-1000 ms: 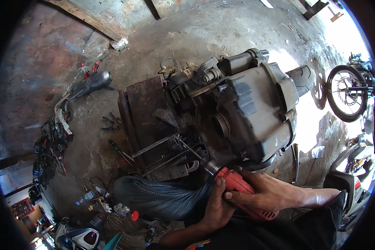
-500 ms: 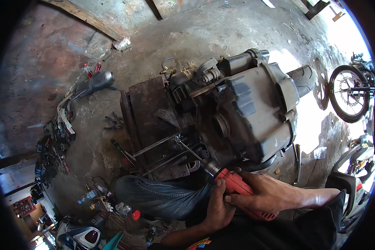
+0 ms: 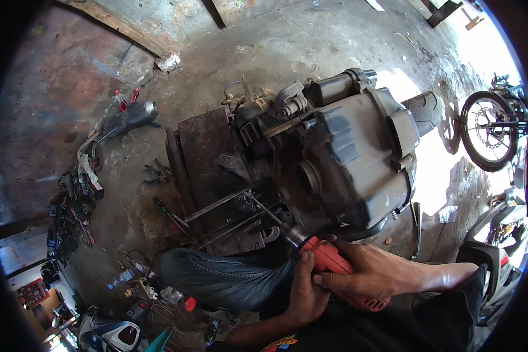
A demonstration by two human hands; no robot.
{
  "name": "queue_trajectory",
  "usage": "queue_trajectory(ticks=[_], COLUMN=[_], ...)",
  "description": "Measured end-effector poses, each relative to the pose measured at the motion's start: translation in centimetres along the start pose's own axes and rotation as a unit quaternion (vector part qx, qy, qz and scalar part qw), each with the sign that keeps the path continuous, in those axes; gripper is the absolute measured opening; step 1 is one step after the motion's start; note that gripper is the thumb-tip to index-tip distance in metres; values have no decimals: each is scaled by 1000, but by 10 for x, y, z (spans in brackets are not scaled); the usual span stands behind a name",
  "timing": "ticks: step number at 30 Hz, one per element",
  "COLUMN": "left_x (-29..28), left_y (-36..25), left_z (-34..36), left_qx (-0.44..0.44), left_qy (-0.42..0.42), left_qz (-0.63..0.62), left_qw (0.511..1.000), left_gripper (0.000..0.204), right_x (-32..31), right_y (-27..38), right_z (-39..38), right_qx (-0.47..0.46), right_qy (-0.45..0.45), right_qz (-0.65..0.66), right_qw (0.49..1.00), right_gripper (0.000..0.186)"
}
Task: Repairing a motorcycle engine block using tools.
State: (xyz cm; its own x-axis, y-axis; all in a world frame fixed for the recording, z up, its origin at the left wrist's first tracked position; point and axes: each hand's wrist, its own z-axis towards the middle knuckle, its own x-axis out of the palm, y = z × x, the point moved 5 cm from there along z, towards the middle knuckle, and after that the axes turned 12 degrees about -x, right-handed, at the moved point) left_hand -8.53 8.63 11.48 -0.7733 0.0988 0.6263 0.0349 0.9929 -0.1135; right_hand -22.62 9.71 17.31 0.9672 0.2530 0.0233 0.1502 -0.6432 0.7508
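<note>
My left hand (image 3: pixel 307 296) and my right hand (image 3: pixel 372 270) are closed together around a red power drill (image 3: pixel 328 252) at the lower centre. From its chuck a long, thin metal bit (image 3: pixel 266 208) reaches up-left to the lower-left part of a large dark engine assembly (image 3: pixel 358 164), where two metal rods (image 3: pixel 217 204) run across; whether the tip touches cannot be told. The engine lies on a rusty metal stand (image 3: pixel 196 144). My bent knee in jeans (image 3: pixel 211 273) is just left of my hands.
A silver-and-black muffler (image 3: pixel 129 117), pliers (image 3: pixel 154 173), tangled parts (image 3: pixel 76 205) and small bottles (image 3: pixel 123 277) lie on the floor at left. A motorcycle wheel (image 3: pixel 487 132) stands at right, vehicle bodywork (image 3: pixel 481 258) below it. A wooden beam (image 3: pixel 117 23) runs along the upper left.
The drill and both hands have shifted very slightly to the left; the grip looks the same and the engine stays in place.
</note>
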Motion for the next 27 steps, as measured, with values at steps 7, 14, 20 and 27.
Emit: queue_trajectory(ticks=[7,14,20,27], left_x=[0,-2,-2,-3], left_y=[5,8,8,10], left_z=[0,2,3,3], left_qx=[-16,17,25,37], left_qy=[-9,-33,-20,-19], left_qz=[-29,-21,-21,-12], left_qw=[999,999,999,999], left_gripper=[62,63,66,68], right_x=[0,-1,0,1], right_y=[0,0,-3,-8], right_z=[1,0,1,2], right_qx=[-11,-35,-45,-57], right_qy=[-2,-8,-12,-14], right_qz=[-5,-5,-7,-5], right_qw=[1000,999,999,998], right_gripper=[76,74,74,77])
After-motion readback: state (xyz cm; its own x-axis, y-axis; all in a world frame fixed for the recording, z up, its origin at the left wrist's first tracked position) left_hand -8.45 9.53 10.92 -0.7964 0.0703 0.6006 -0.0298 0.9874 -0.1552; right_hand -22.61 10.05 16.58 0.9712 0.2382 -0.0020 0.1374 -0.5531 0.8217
